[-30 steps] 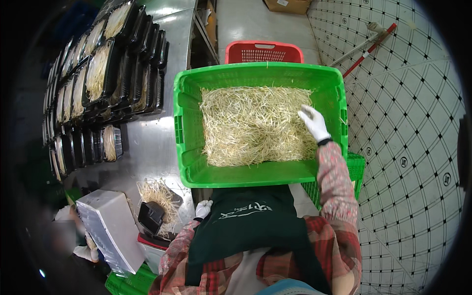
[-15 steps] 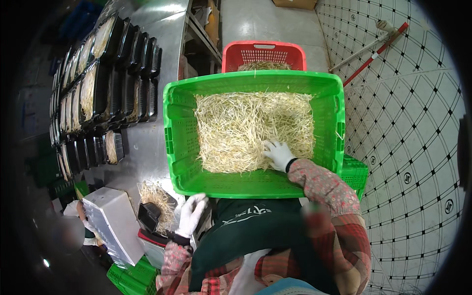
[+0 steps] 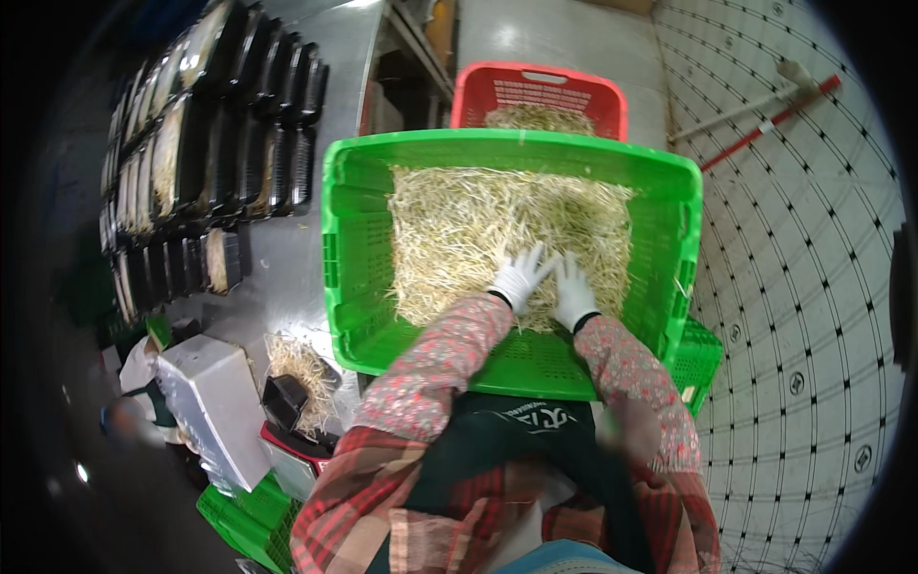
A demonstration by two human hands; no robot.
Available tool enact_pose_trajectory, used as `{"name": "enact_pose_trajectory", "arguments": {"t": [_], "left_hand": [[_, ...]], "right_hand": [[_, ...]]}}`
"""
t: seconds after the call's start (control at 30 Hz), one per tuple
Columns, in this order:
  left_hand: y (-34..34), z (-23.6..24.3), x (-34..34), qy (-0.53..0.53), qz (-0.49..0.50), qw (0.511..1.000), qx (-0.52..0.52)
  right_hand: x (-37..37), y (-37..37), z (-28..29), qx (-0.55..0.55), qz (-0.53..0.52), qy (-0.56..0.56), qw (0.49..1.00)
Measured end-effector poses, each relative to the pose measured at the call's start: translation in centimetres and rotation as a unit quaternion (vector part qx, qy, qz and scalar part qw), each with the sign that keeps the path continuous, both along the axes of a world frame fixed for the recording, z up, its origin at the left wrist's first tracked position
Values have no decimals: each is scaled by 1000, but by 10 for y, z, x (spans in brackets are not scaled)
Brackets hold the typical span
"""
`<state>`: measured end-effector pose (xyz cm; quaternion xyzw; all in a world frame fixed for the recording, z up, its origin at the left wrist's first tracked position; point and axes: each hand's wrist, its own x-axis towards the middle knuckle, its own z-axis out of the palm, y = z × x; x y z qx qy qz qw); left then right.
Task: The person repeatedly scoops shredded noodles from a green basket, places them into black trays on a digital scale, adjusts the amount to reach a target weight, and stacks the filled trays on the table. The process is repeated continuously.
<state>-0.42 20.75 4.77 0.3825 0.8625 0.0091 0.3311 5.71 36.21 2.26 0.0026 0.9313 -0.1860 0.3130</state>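
Note:
A large green plastic crate stands in front of me, its floor covered by a thick bed of pale bean sprouts. Both my hands wear white gloves and reach into it side by side. My left hand rests on the sprouts near the middle, fingers spread and pointing forward. Close to its right, my right hand touches the sprouts with its fingers stretched out. Neither hand has sprouts visibly gripped; the fingertips partly sink into the strands.
Black trays of sprouts stand stacked on a metal table at left. Nearer lie a loose sprout pile, a black tray and a white box. A red basket sits beyond the crate; a red pole lies right.
My left hand has moved from outside the crate's near left corner onto the sprouts, beside my right hand. My right hand has shifted slightly. The view has moved a little.

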Motion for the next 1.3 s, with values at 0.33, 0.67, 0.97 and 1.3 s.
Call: {"name": "enact_pose_trajectory", "arguments": {"t": [0.33,0.67,0.97,1.3], "left_hand": [[-64,94,-64,-73,278,908,304],[-184,84,-75,-137,330,919,166],[-199,-4,-91,-34,327,928,175],[-206,37,29,-87,182,977,-66]], "right_hand": [[-103,16,111,-542,-142,-70,825],[-108,-38,83,-488,-115,-19,865],[-149,-85,26,-89,-12,-60,994],[6,-130,25,-112,297,145,937]]}}
